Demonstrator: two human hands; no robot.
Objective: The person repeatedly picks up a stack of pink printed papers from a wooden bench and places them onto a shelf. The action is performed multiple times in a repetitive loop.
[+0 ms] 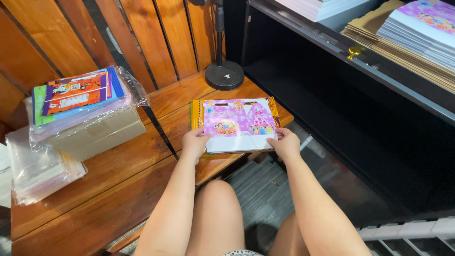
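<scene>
Head view, read left to right, with the pink flat-packed carton sheet [239, 124] as the landmark. Far left of it, on the wooden counter [118, 189], lies a pile of clear plastic sleeves [35, 168]; just right of that pile sits a plastic-wrapped stack of colourful printed sheets [80, 106], well apart from the landmark. The left hand [195, 142] grips the sheet's near-left corner, fingers [199, 135] closed over the edge. The sheet itself lies flat on a thin stack of similar printed sheets [195, 116] at the counter's right end, long axis running left to right, near edge toward the person. The right hand [286, 143] grips the near-right corner, fingers [277, 137] likewise pinched on the edge. Both hands stand equally near; the sheet extends away from the fingers, toward the round black lamp base [224, 75] behind it. Right of the landmark the counter ends at once, with a drop to the floor [265, 189] beside a black shelf unit [360, 61] bearing piles of printed and brown sheets [417, 33]. Open room lies toward the person and leftward over bare wood.
</scene>
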